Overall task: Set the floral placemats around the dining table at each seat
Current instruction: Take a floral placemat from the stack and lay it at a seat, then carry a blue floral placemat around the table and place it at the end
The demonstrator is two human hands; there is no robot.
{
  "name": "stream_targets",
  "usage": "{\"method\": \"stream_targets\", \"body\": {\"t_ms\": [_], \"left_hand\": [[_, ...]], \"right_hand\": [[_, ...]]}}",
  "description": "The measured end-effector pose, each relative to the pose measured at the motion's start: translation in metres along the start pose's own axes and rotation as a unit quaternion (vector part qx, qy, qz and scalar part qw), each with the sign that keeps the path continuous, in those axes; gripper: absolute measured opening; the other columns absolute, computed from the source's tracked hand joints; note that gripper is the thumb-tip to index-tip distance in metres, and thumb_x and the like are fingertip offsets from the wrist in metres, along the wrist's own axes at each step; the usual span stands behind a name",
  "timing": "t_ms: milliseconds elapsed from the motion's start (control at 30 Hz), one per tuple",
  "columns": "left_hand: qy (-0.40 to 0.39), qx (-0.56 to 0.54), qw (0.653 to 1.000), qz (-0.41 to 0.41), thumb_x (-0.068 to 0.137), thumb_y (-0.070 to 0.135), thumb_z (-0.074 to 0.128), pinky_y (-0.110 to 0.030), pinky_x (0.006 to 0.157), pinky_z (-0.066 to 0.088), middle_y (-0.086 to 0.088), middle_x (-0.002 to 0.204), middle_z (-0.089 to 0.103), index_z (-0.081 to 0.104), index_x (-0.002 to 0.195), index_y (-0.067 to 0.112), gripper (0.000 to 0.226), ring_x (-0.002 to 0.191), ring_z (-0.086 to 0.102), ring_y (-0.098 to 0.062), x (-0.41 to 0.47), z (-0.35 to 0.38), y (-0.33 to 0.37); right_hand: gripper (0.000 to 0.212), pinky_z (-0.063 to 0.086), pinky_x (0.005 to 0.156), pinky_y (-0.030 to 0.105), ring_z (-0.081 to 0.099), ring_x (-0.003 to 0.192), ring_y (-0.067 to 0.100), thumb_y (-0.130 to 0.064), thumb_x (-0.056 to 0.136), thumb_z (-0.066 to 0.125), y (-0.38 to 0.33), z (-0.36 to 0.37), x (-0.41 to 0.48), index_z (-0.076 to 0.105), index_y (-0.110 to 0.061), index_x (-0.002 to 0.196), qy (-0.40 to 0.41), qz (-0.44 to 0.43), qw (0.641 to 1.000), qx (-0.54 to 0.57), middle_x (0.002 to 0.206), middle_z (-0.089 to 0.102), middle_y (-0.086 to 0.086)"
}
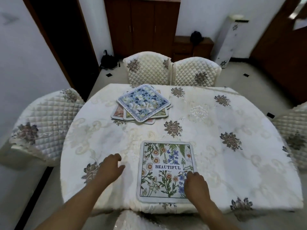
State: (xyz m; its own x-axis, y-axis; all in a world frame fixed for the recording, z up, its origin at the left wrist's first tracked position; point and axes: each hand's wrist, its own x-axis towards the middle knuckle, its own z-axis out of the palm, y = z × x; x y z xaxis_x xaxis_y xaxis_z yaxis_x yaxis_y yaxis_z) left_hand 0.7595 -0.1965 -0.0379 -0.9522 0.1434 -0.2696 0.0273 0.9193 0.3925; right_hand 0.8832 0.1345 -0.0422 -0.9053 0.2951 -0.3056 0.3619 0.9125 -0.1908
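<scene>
A floral placemat (166,168) printed with the word BEAUTIFUL lies flat near the front edge of the dining table (224,146). My right hand (196,183) rests on its lower right corner, fingers curled down onto it. To the left of the mat, my left hand (109,166) hovers just over the tablecloth, fingers loosely apart and holding nothing. Farther back, left of the middle, sits a loose stack of placemats (142,103) with a blue floral one on top.
Quilted cream chairs surround the table: two at the far side (147,68) (196,72), one on the left (43,120), one on the right (294,130). A chair back (132,221) shows at the near edge. Dark wooden cabinets stand behind.
</scene>
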Motion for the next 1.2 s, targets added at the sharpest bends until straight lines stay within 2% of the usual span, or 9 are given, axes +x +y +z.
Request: {"method": "stream_targets", "body": {"t_ms": [200, 267, 333, 567, 833, 967, 1033, 1100, 1200], "left_hand": [[0.082, 0.052, 0.988, 0.12, 0.088, 0.038, 0.064, -0.036, 0.083, 0.048, -0.007, 0.107, 0.064, 0.061, 0.115, 0.016, 0.034, 0.103, 0.059, -0.028, 0.03, -0.114, -0.057], [0.085, 0.081, 0.981, 0.156, 0.089, 0.041, 0.062, -0.036, 0.082, 0.047, -0.006, 0.106, 0.064, 0.061, 0.114, 0.018, 0.033, 0.102, 0.058, -0.028, 0.036, -0.147, -0.076], [0.082, 0.124, 0.972, 0.184, 0.09, 0.043, 0.06, -0.037, 0.083, 0.046, -0.005, 0.108, 0.062, 0.059, 0.114, 0.019, 0.034, 0.104, 0.055, -0.028, 0.04, -0.176, -0.095], [0.058, 0.206, 0.95, 0.228, 0.092, 0.042, 0.054, -0.038, 0.089, 0.046, -0.006, 0.115, 0.059, 0.056, 0.115, 0.02, 0.032, 0.11, 0.053, -0.028, 0.072, -0.241, -0.13], [0.05, 0.18, 0.957, 0.22, 0.092, 0.043, 0.053, -0.037, 0.09, 0.045, -0.004, 0.113, 0.06, 0.057, 0.117, 0.021, 0.033, 0.111, 0.052, -0.027, 0.105, -0.267, -0.151], [0.057, 0.199, 0.96, 0.191, 0.09, 0.044, 0.054, -0.039, 0.092, 0.044, -0.004, 0.115, 0.06, 0.059, 0.115, 0.022, 0.033, 0.112, 0.053, -0.028, 0.125, -0.291, -0.185], [0.06, 0.204, 0.96, 0.182, 0.089, 0.043, 0.054, -0.04, 0.092, 0.042, -0.005, 0.114, 0.06, 0.06, 0.113, 0.024, 0.032, 0.111, 0.052, -0.029, 0.138, -0.303, -0.205], [0.067, 0.212, 0.957, 0.186, 0.087, 0.041, 0.054, -0.04, 0.091, 0.041, -0.006, 0.112, 0.061, 0.061, 0.109, 0.023, 0.03, 0.109, 0.053, -0.03, 0.153, -0.313, -0.224], [0.071, 0.23, 0.949, 0.203, 0.087, 0.04, 0.052, -0.04, 0.092, 0.04, -0.007, 0.113, 0.061, 0.06, 0.112, 0.022, 0.032, 0.11, 0.053, -0.031, 0.188, -0.329, -0.264]], "right_hand": [[0.034, 0.043, 0.086, 0.034, 0.054, 0.11, 0.026, -0.025, 0.092, 0.047, -0.092, -0.041, -0.008, 0.051, -0.02, 0.125, 0.037, 0.007, 0.997, -0.07, 0.122, 0.058, 0.006], [0.035, 0.043, 0.084, 0.032, 0.056, 0.109, 0.026, -0.028, 0.093, 0.046, -0.126, -0.055, -0.012, 0.051, -0.021, 0.126, 0.062, 0.02, 0.995, -0.073, 0.122, 0.058, 0.006], [0.03, 0.044, 0.083, 0.033, 0.058, 0.106, 0.026, -0.032, 0.093, 0.047, -0.158, -0.07, -0.016, 0.055, -0.021, 0.119, 0.081, 0.031, 0.993, -0.077, 0.118, 0.061, 0.006], [0.027, 0.04, 0.069, 0.032, 0.061, 0.097, 0.028, -0.035, 0.092, 0.048, -0.241, -0.092, -0.03, 0.055, -0.017, 0.11, 0.12, 0.031, 0.989, -0.076, 0.105, 0.061, 0.007], [0.03, 0.042, 0.071, 0.034, 0.058, 0.097, 0.029, -0.044, 0.092, 0.051, -0.296, -0.097, 0.023, 0.054, -0.017, 0.106, 0.116, -0.012, 0.992, -0.049, 0.103, 0.059, 0.007], [0.03, 0.046, 0.075, 0.035, 0.059, 0.099, 0.03, -0.044, 0.092, 0.053, -0.347, -0.094, 0.055, 0.056, -0.017, 0.105, 0.101, -0.037, 0.993, -0.044, 0.104, 0.06, 0.008], [0.029, 0.045, 0.073, 0.035, 0.06, 0.097, 0.029, -0.044, 0.091, 0.054, -0.372, -0.091, 0.069, 0.057, -0.018, 0.104, 0.101, -0.041, 0.993, -0.034, 0.102, 0.061, 0.006], [0.028, 0.043, 0.069, 0.034, 0.06, 0.094, 0.028, -0.043, 0.092, 0.054, -0.398, -0.089, 0.083, 0.056, -0.018, 0.103, 0.1, -0.044, 0.993, -0.037, 0.1, 0.061, 0.006], [0.031, 0.045, 0.073, 0.035, 0.06, 0.099, 0.029, -0.044, 0.092, 0.053, -0.443, -0.082, 0.108, 0.055, -0.019, 0.108, 0.1, -0.036, 0.993, -0.043, 0.105, 0.061, 0.007]]}}
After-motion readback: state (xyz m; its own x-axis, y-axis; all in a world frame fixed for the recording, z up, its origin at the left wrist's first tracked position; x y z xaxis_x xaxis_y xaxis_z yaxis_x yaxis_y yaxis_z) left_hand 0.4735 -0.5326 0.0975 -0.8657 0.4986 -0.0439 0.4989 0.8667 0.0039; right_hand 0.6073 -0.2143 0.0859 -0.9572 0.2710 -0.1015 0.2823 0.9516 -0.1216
